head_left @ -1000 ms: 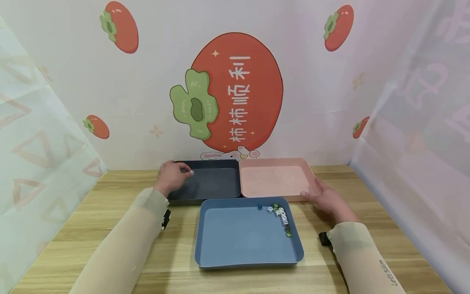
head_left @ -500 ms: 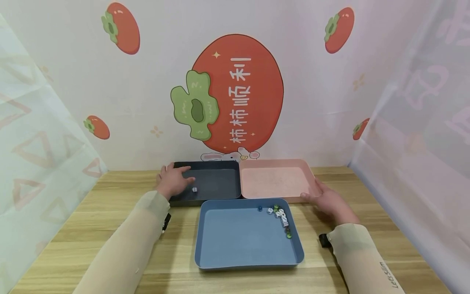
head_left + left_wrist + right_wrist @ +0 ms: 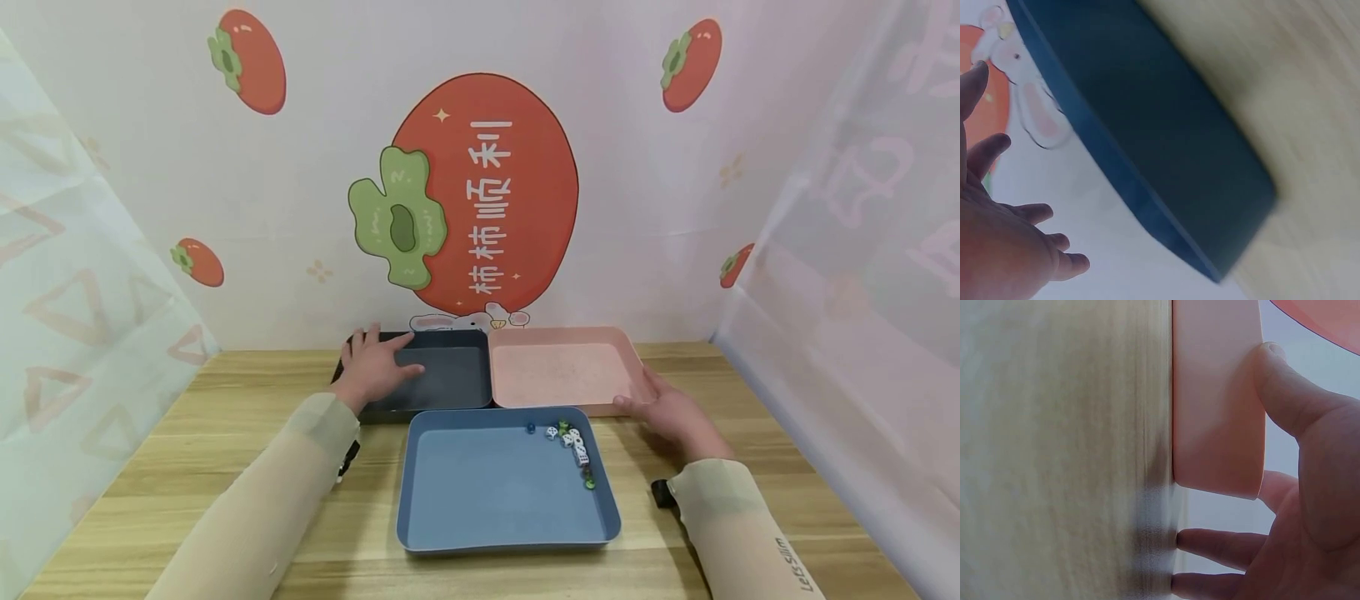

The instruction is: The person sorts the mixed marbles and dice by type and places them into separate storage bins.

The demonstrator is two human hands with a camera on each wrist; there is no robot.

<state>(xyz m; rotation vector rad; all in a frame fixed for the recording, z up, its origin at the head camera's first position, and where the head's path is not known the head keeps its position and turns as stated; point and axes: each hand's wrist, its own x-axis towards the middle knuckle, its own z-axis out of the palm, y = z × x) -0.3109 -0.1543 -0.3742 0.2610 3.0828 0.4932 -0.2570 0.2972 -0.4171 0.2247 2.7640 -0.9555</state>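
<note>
In the head view my left hand (image 3: 372, 369) hovers over the left part of a dark navy tray (image 3: 450, 387), fingers spread and nothing held. The left wrist view shows the same spread fingers beside the tray's outer wall (image 3: 1166, 125). No die shows in the navy tray; my hand covers its left side. My right hand (image 3: 671, 414) rests at the front right corner of a pink tray (image 3: 562, 375). Its thumb touches the front rim in the right wrist view, while the other fingers reach straight along the side, the lower ones down at the tabletop.
A blue tray (image 3: 495, 492) stands in front of both others. Along its right wall lie several white dice (image 3: 581, 452), green marbles (image 3: 589, 483) and one blue marble (image 3: 531, 427). The wooden table (image 3: 225, 467) ends at a printed cloth backdrop (image 3: 300, 167).
My left hand lets go of a white die, which drops into the navy tray. The hand then spreads and shifts right, hiding the die. My right hand stays at the pink tray.
</note>
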